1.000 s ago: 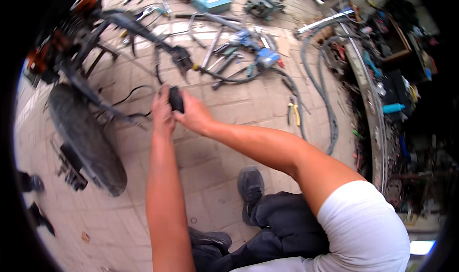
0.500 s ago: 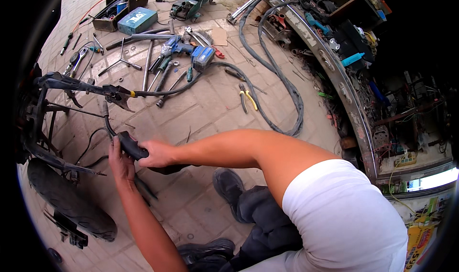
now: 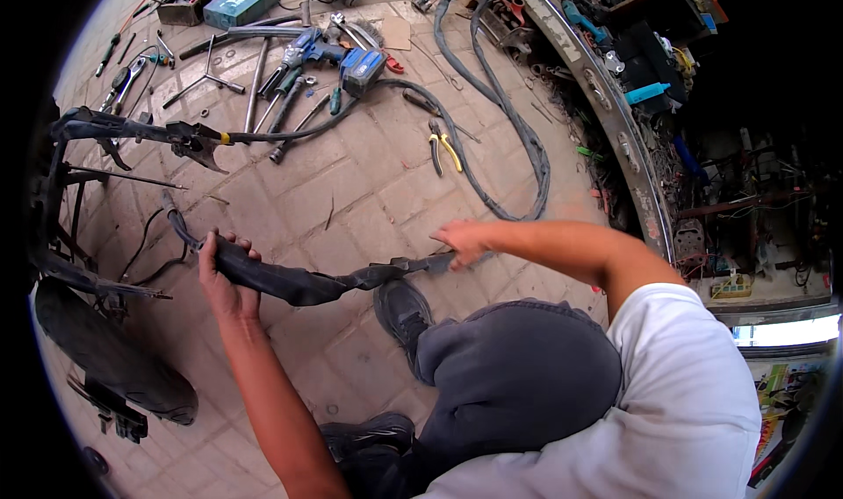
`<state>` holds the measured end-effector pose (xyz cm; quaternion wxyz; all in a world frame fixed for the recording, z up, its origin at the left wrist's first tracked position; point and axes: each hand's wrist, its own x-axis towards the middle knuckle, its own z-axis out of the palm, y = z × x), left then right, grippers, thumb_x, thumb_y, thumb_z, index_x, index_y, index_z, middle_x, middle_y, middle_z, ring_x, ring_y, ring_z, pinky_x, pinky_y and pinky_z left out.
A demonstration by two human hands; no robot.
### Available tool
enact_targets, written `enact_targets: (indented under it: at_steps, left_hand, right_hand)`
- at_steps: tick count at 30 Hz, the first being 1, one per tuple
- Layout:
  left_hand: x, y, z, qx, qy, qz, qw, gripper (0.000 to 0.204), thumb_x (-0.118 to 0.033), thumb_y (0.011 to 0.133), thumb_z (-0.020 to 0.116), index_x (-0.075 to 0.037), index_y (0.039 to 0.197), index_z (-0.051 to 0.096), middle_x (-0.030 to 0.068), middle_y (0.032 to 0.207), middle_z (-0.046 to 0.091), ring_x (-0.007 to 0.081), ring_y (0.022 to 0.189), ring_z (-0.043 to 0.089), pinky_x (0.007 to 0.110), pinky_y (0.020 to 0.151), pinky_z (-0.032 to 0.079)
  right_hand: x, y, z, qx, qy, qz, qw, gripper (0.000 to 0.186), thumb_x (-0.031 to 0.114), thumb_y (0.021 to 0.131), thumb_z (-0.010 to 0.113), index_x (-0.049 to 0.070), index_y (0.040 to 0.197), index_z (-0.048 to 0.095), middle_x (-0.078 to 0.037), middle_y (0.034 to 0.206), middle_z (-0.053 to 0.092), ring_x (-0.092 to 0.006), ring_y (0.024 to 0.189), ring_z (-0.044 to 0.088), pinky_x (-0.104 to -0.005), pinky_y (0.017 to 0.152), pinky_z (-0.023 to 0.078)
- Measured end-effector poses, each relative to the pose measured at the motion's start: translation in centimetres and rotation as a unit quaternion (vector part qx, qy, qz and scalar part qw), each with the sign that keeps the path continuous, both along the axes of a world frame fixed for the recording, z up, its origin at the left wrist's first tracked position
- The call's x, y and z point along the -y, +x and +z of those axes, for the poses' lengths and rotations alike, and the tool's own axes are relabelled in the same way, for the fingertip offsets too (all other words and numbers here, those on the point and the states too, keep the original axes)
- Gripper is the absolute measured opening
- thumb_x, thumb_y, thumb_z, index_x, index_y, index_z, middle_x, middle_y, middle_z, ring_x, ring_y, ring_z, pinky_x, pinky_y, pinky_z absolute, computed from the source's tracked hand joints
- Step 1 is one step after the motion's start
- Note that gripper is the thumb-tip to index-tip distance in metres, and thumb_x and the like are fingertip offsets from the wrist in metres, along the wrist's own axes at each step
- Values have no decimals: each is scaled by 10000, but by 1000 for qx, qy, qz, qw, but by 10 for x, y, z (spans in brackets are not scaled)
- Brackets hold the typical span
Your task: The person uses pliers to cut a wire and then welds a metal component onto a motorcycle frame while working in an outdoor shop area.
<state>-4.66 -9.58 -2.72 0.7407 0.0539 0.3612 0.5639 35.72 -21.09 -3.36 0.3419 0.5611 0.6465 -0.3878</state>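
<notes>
My left hand [image 3: 230, 275] is closed around the thick end of a long, floppy black sleeve [image 3: 303, 286], just beside a dark cable [image 3: 178, 227] that comes from the vehicle frame. From there the sleeve sags and twists to the right, narrowing as it crosses above my shoe. My right hand [image 3: 467, 240] is at its thin far end, fingers pointing left and at least one curled over it. The palm side of that hand is hidden. At the left stands the dark metal frame [image 3: 123, 129] with a black tyre [image 3: 110, 350] below it.
Beyond my hands lie pliers with yellow-and-black handles [image 3: 445, 150], a blue cordless power tool [image 3: 338, 60], a Y-shaped wrench [image 3: 209, 78] and several bars. A teal box [image 3: 241, 4] stands farther back. A thick dark cable [image 3: 527, 139] loops near the cluttered bench [image 3: 606, 104] at right.
My right hand has moved away to the right from beside my left hand, and the sleeve now stretches out between them. My left hand keeps its hold. The view has shifted slightly.
</notes>
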Motion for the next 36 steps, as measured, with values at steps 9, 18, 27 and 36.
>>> enact_targets:
  at_steps: [9,18,27,36]
  left_hand:
    - [24,58,13,-19,-67,5,998,217,-189,900,608,-87,1060,501,54,864,545,210,750,568,358,646,501]
    - [53,136,0,111,-96,63,987,275,-181,914,563,-87,1147,452,77,993,514,248,915,537,465,828,474]
    - [23,64,14,-60,48,12,997,407,-158,900,480,12,1263,407,210,1170,563,324,1109,564,441,915,487]
    - [3,-27,17,-32,118,56,991,501,-171,852,435,37,1305,386,256,1211,563,353,1145,569,420,948,494]
  right_hand:
    - [171,128,-26,0,-198,-154,968,466,418,877,635,61,1177,632,-149,1209,624,-310,1132,563,-503,951,417]
    - [-14,88,62,-71,292,-199,933,671,365,814,670,41,1369,477,-211,1347,520,-370,1251,478,-455,1058,371]
    - [-90,-189,71,-415,115,-196,881,627,291,845,695,-35,1304,420,-239,1081,622,-351,992,623,-405,855,485]
    - [-111,-301,53,-442,160,-236,851,610,293,812,699,-43,1243,427,-253,1022,624,-364,946,633,-423,807,497]
